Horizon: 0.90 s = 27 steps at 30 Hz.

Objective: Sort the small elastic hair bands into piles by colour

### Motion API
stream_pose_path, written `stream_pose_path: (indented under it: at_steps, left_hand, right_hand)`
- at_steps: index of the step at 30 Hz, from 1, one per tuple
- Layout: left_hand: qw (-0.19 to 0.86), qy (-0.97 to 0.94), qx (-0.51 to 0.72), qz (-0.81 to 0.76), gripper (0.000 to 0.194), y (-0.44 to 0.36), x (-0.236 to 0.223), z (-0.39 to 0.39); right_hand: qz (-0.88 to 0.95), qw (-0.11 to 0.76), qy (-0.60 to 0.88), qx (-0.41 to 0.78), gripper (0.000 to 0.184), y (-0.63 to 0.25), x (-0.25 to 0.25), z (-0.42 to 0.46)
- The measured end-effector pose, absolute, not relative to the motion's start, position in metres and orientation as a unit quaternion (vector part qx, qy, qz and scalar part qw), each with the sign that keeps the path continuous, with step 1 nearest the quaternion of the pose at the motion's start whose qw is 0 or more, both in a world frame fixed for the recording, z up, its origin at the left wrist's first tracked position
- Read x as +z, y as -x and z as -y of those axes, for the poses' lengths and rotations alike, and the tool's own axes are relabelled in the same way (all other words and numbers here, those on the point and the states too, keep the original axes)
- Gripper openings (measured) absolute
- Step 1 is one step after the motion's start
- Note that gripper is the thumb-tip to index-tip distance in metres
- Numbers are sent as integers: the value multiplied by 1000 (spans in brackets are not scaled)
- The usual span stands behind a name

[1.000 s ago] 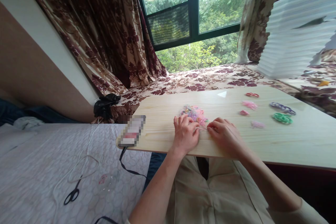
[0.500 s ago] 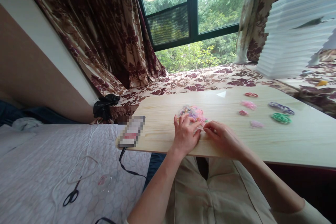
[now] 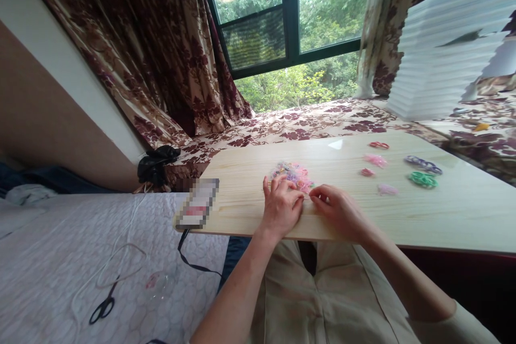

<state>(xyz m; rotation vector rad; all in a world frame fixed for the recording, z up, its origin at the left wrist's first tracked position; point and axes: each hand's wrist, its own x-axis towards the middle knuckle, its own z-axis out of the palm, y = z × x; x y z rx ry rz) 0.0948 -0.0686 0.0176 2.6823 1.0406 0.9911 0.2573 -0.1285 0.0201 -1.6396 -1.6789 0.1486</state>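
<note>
A loose pile of small multicoloured rubber bands lies on the pale wooden table. My left hand rests over the near edge of the pile. Its thumb and index finger are pinched, while the other fingers curve over the bands. Just to the right, my right hand is closed, thumb against index finger. Between the two sets of fingertips shows a thin pale strand, seemingly a small rubber band. Its shape is mostly hidden by the fingers.
To the right lie a purple-and-white band chain, a green bundle, and several pink and red clumps. A phone sits at the table's left corner. Scissors and a white cable lie on the bed.
The whole view has shifted slightly, so the scene sits a little further left. Both hands stay together at the pile, and the strand between the fingertips shows less now.
</note>
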Motion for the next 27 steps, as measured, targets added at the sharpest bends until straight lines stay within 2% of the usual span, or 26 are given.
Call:
stream_pose_path:
  at_steps: [5, 12, 20, 27]
  left_hand:
    - [51, -878, 333, -341, 14, -95, 18, 69]
    - [45, -877, 351, -324, 15, -95, 16, 68]
    - [34, -873, 351, -337, 11, -96, 15, 68]
    - [16, -851, 361, -380, 12, -97, 13, 66]
  right_hand:
    - [628, 406, 664, 27, 24, -258, 19, 128]
    - [672, 399, 623, 33, 23, -256, 22, 130]
    - [673, 362, 644, 13, 26, -260, 18, 126]
    - [640, 296, 706, -61, 29, -276, 17, 141]
